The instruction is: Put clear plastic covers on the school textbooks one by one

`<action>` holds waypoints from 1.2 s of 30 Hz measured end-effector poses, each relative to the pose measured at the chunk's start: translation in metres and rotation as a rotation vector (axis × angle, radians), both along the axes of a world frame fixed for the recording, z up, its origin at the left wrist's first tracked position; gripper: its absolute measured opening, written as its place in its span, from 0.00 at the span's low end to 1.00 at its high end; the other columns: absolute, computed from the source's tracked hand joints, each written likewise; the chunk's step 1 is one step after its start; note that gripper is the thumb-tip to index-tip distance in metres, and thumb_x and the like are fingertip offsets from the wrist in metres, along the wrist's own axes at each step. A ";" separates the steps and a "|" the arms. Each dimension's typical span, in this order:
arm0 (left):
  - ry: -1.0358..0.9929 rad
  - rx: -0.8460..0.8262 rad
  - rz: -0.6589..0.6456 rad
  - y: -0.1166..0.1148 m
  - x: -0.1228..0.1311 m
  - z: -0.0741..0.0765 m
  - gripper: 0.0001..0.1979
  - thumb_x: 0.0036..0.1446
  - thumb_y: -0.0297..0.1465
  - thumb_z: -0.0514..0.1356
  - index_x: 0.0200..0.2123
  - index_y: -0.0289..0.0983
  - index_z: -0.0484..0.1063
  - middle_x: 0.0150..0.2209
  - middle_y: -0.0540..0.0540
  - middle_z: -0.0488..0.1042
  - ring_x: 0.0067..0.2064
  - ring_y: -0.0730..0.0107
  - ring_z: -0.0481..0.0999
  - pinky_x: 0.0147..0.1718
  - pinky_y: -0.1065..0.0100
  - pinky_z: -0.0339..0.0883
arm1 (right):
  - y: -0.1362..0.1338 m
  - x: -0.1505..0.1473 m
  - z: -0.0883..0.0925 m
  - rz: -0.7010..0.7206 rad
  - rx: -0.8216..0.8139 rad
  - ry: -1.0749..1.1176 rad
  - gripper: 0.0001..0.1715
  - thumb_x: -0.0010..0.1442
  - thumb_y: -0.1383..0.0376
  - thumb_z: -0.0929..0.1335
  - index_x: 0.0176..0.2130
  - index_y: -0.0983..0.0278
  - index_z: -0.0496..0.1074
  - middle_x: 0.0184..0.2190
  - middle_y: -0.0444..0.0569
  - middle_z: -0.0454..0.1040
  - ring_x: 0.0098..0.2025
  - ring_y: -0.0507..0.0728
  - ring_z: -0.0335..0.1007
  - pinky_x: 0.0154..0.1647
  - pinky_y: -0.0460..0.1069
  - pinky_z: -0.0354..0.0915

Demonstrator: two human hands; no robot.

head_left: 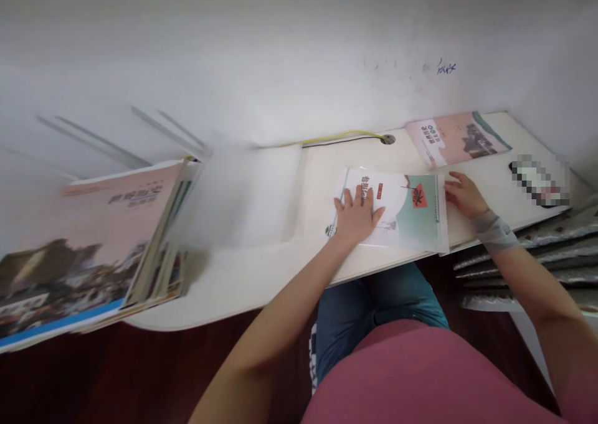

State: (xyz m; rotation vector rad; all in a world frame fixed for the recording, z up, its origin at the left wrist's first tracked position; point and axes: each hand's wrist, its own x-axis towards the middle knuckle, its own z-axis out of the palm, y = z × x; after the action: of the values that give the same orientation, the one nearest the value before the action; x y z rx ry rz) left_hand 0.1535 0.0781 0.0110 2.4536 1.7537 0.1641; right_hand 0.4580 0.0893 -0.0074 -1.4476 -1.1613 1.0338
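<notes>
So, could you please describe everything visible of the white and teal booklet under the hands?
The thin white and teal paper booklet lies flat and closed near the front edge of the white desk. Its glossy cover bears a red label and dark print. The left hand presses flat on its white half; the right hand touches its right edge.

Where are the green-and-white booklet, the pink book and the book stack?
green-and-white booklet [420, 225]: head view, on the green part of its cover.
pink book [455, 139]: head view, middle of its cover.
book stack [93, 237]: head view, on the top book's cover.
</notes>
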 end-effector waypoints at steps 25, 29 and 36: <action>-0.210 -0.038 0.450 0.109 -0.067 0.009 0.11 0.60 0.29 0.53 0.45 0.34 0.68 0.42 0.33 0.76 0.46 0.51 0.75 0.44 0.57 0.65 | 0.079 -0.070 0.001 0.091 0.234 -1.121 0.28 0.61 0.72 0.53 0.57 0.66 0.64 0.47 0.60 0.69 0.46 0.64 0.69 0.48 0.59 0.66; -0.043 0.027 0.436 0.100 -0.072 0.011 0.19 0.62 0.24 0.44 0.54 0.29 0.64 0.48 0.26 0.73 0.50 0.47 0.74 0.46 0.53 0.66 | 0.097 -0.088 0.004 0.106 0.221 -1.179 0.29 0.60 0.74 0.53 0.58 0.67 0.63 0.47 0.61 0.69 0.45 0.64 0.70 0.45 0.59 0.66; 0.018 0.048 0.182 0.068 -0.023 0.026 0.28 0.65 0.30 0.41 0.67 0.28 0.48 0.69 0.31 0.49 0.68 0.49 0.50 0.61 0.48 0.52 | 0.102 -0.088 -0.002 0.083 0.252 -1.135 0.26 0.62 0.73 0.54 0.56 0.67 0.63 0.48 0.60 0.70 0.47 0.63 0.69 0.48 0.57 0.65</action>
State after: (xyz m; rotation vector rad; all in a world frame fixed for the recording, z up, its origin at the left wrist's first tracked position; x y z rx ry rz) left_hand 0.1304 0.1461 0.0369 2.3311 2.0029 0.2030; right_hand 0.3698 0.1917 -0.0097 -1.8068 -2.0453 -0.0046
